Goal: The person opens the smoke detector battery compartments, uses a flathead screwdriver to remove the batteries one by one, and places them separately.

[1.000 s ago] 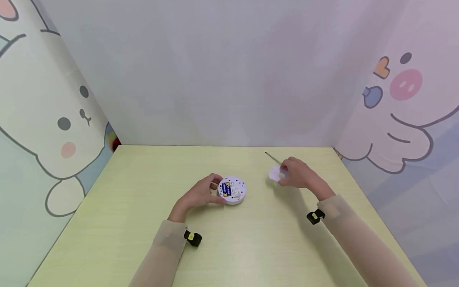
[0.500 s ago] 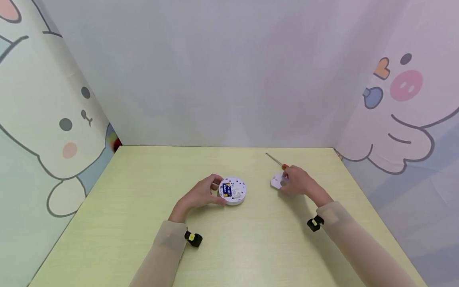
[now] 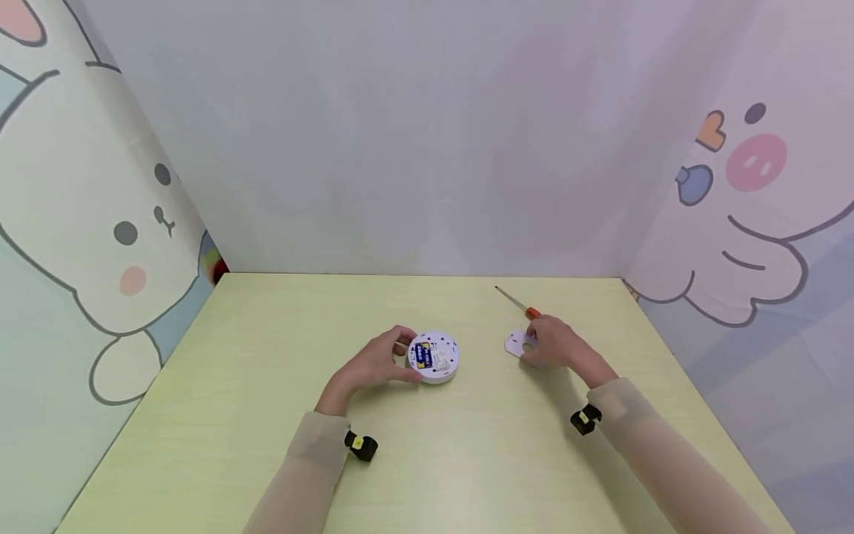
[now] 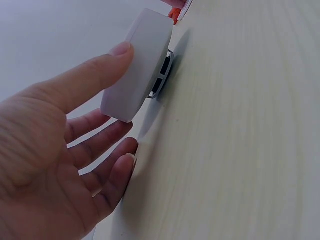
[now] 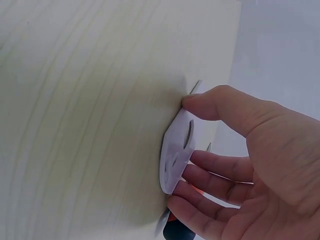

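Note:
A round white smoke detector (image 3: 442,356) lies label side up on the table. My left hand (image 3: 375,363) holds it by the rim, thumb on the near side and fingers on the far side. Its vented underside (image 4: 164,75) faces the tabletop in the left wrist view. To the right, my right hand (image 3: 559,343) holds a thin white mounting plate (image 3: 514,343) with a round hole. In the right wrist view the thumb and fingers sit at opposite edges of the plate (image 5: 172,150), low at the tabletop. The hand covers part of the plate in the head view.
Just beyond my right hand lies a screwdriver (image 3: 532,313) with a red and black handle, its shaft pointing away to the left. The pale wood-look table (image 3: 427,460) ends at a light curtain (image 3: 427,148) behind. Cartoon-printed cloths hang at both sides.
My right hand has lowered the mounting plate to the tabletop and moved slightly toward me, uncovering the screwdriver's red handle. The left hand and smoke detector stay in place.

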Demonstrator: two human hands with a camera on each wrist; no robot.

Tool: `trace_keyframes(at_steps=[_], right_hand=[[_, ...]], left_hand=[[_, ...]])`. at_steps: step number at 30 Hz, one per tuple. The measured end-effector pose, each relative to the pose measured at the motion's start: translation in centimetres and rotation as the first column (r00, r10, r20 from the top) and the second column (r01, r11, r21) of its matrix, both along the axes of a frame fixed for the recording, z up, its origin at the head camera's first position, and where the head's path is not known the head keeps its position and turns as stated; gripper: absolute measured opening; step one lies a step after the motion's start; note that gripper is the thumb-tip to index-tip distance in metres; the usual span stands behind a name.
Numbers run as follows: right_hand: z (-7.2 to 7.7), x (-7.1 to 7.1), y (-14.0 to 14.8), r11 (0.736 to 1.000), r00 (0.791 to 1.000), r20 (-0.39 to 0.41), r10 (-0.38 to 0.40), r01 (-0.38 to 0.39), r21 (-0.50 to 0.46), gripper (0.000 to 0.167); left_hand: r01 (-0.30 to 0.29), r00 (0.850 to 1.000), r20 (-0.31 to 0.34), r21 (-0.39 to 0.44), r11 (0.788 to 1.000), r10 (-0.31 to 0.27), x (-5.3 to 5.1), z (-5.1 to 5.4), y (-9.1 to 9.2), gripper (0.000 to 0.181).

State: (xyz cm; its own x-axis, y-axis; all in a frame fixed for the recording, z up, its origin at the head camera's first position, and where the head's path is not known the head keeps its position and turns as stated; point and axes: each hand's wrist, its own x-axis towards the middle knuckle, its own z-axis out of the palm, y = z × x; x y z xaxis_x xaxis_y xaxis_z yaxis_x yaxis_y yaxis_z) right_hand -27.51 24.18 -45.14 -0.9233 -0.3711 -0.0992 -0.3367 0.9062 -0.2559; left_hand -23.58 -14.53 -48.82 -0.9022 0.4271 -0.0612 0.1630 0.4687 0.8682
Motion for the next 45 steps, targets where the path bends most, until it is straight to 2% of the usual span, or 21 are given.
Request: trace_keyframes(at_steps=[18, 22, 25, 29, 35, 45], right_hand=[[0.1, 0.1, 0.3, 1.000, 1.000, -0.004, 0.030, -0.030, -0.001, 0.042], [0.6, 0.0, 0.6, 0.998, 0.999, -0.028, 0.019, -0.021, -0.052, 0.042], [1.3, -0.2, 0.9, 0.995, 0.999, -0.054, 0.000, -0.005, -0.100, 0.037], [2.3, -0.6, 1.5, 0.994, 0.995, -0.101, -0.016, 0.004, -0.109, 0.034], [3.2, -1.3, 2.2, 0.993, 0.992, -0.118, -0.043, 0.030, -0.116, 0.042], [2.4, -2.7, 3.1, 0.994, 0.992, -0.093, -0.081, 0.073, -0.079, 0.047]], left_hand=[[0.006, 1.000, 0.000, -0.001, 1.000, -0.006, 0.0, 0.1, 0.0, 0.077], [0.008, 1.000, -0.005, -0.005, 1.000, -0.008, 0.0, 0.0, 0.0, 0.077], [0.004, 1.000, -0.005, -0.006, 1.000, -0.004, 0.0, 0.0, 0.0, 0.077], [-0.002, 1.000, 0.001, -0.005, 1.000, 0.002, 0.1, 0.1, 0.0, 0.077], [-0.007, 1.000, 0.007, 0.000, 1.000, 0.007, 0.0, 0.0, 0.0, 0.077], [0.005, 1.000, 0.001, -0.014, 1.000, -0.005, -0.3, -0.4, -0.1, 0.077]])
